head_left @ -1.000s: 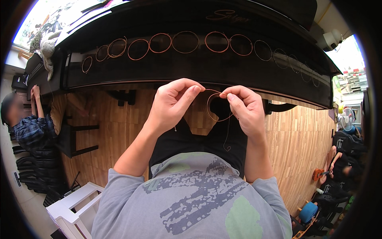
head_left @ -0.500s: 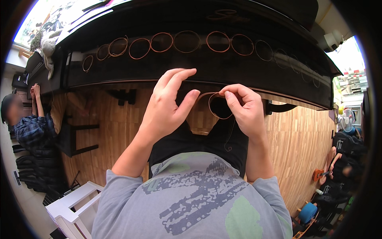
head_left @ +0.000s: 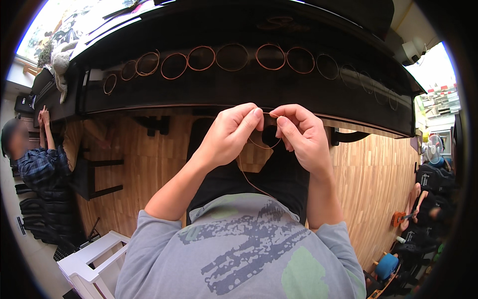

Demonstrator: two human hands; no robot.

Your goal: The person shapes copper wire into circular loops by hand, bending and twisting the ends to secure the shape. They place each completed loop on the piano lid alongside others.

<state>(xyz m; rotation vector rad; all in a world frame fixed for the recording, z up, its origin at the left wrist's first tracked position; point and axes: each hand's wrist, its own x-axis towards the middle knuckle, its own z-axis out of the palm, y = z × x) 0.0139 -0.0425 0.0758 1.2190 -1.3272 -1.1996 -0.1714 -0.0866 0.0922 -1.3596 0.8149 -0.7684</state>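
My left hand point(head_left: 230, 133) and my right hand point(head_left: 303, 137) are raised close together over my lap, fingertips pinching a thin copper-coloured wire. A loop of the wire point(head_left: 264, 147) dangles between them, and a loose strand point(head_left: 242, 171) runs down below my left hand toward my shirt. Beyond them, along the glossy black surface of what looks like a piano point(head_left: 239, 92), lies a row of several coiled wires, copper-coloured ones point(head_left: 174, 78) on the left and middle and thinner silvery ones point(head_left: 327, 78) toward the right.
At left another person point(head_left: 35, 159) in a plaid shirt sits with raised hands, beside a black stool point(head_left: 104, 188). A white wooden frame point(head_left: 92, 261) stands lower left. At far right are other people's limbs, a small orange stringed instrument point(head_left: 398, 218) and a fan point(head_left: 434, 148).
My left hand, which opened and drew back half a second ago, has returned rightward and pinches the wire again. The hanging strand now falls below my left hand instead of the right.
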